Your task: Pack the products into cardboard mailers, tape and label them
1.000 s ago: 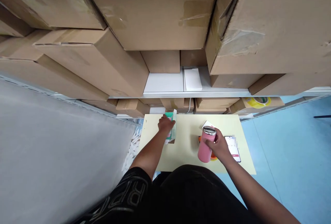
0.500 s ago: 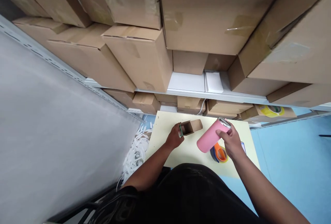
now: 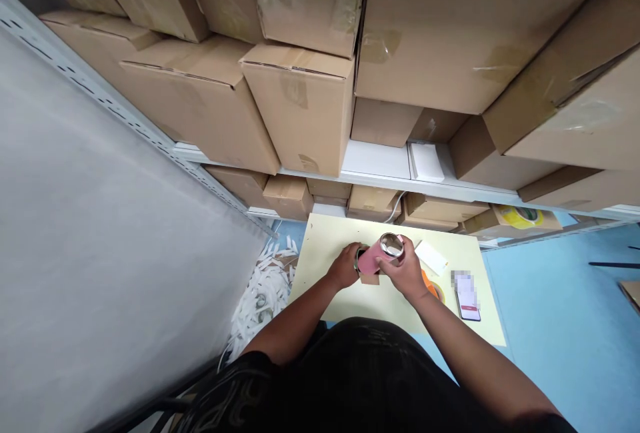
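Over the pale yellow table (image 3: 323, 233), my right hand (image 3: 409, 274) is closed around a pink tumbler (image 3: 370, 261) near its shiny metal rim, which faces up and to the right. The tumbler's lower end is at the mouth of a small cardboard box (image 3: 370, 279); how far inside it reaches is hidden. My left hand (image 3: 345, 265) is wrapped around that box from the left, covering most of it. One brown flap shows below the tumbler.
On the table's right lie a phone (image 3: 468, 298), an orange tape dispenser (image 3: 434, 286) partly behind my wrist, and a white flat packet (image 3: 431, 258). Shelves ahead hold several cardboard boxes (image 3: 300, 106) and a yellow tape roll (image 3: 521, 216). Paper strips (image 3: 260, 306) pile at left.
My right hand has moved left with the tumbler, bringing its lower end to the box. The box has turned in my left hand. The phone and white packet now show more fully.
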{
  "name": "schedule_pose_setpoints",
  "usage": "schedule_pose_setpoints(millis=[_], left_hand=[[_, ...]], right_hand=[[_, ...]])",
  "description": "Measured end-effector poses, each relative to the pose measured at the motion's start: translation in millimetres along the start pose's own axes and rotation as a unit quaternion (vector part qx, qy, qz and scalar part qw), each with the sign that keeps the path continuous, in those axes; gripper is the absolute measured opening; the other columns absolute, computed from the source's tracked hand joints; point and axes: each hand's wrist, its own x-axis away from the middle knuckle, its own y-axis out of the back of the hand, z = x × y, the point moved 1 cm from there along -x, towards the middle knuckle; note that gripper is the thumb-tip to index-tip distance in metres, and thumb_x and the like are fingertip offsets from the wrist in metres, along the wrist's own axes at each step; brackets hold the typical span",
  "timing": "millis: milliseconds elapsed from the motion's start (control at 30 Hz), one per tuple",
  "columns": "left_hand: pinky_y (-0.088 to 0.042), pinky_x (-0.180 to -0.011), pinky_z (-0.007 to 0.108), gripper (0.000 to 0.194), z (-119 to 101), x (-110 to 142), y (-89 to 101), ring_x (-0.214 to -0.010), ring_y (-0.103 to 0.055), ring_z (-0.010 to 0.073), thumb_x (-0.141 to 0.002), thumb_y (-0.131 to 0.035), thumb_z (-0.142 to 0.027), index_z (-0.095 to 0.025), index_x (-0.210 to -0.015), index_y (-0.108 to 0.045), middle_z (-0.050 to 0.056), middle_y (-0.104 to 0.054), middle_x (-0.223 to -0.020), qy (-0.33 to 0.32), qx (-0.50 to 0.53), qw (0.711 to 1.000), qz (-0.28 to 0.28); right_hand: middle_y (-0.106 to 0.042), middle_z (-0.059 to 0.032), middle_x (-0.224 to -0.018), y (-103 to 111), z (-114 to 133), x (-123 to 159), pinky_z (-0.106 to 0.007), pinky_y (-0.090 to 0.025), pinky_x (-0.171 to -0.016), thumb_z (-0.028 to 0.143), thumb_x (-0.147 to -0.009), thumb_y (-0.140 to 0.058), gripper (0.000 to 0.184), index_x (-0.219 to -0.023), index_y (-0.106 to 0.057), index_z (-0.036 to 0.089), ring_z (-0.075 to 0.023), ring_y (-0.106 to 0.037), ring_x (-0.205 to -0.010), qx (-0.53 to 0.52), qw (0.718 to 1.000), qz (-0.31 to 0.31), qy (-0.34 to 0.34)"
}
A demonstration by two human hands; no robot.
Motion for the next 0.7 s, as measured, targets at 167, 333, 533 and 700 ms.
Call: schedule_pose_setpoints(millis=[167, 333, 533, 700], left_hand=[[-0.05, -0.11, 0.051, 0.074, -5.3, -1.3, 2.0, -0.131, -0.057, 0.0355, -0.069, -0.08, -0.012, -0.019, -0.138, -0.053, 0.017, -0.059, -0.139, 0.023, -0.021, 0.999, -0.004], [-0.05, -0.108, 0.049, 0.081, -4.0, -3.1, 1.4, -0.13, -0.056, 0.0344, -0.066, -0.074, -0.005, -0.02, -0.141, -0.05, 0.016, -0.059, -0.139, 0.04, -0.023, 0.999, -0.011], [-0.049, -0.109, 0.05, 0.074, -4.3, -4.1, -6.5, -0.131, -0.055, 0.0339, -0.068, -0.071, -0.007, -0.022, -0.138, -0.052, 0.014, -0.058, -0.139, 0.026, -0.007, 0.999, -0.019], [-0.047, -0.112, 0.053, 0.078, -2.0, -3.6, -14.3, -0.133, -0.053, 0.0352, -0.069, -0.075, -0.01, -0.022, -0.141, -0.048, 0.014, -0.059, -0.139, 0.01, -0.007, 1.0, -0.02]], right_hand=[[-0.069, -0.0133, -0.122, -7.2, -9.0, -5.7, -0.047, -0.057, -0.097, 0.049, -0.072, -0.083, 0.075, -0.133, -0.049, 0.021, -0.0293, -0.069, -0.109, -0.013, 0.999, -0.035, 0.015], [-0.069, -0.0117, -0.117, -11.2, -15.2, -4.4, -0.047, -0.058, -0.091, 0.052, -0.071, -0.082, 0.074, -0.131, -0.049, 0.022, -0.0296, -0.07, -0.103, 0.05, 0.997, -0.047, 0.026], [-0.068, -0.0114, -0.107, -21.7, -25.5, -0.4, -0.049, -0.056, -0.093, 0.041, -0.075, -0.079, 0.047, -0.114, -0.059, 0.022, -0.0316, -0.065, -0.104, 0.159, 0.978, -0.004, 0.135], [-0.065, -0.0173, -0.123, -29.1, -44.3, 1.1, -0.056, -0.049, -0.102, 0.042, -0.074, -0.079, 0.049, -0.115, -0.064, 0.019, -0.037, -0.058, -0.117, 0.244, 0.954, 0.014, 0.173]])
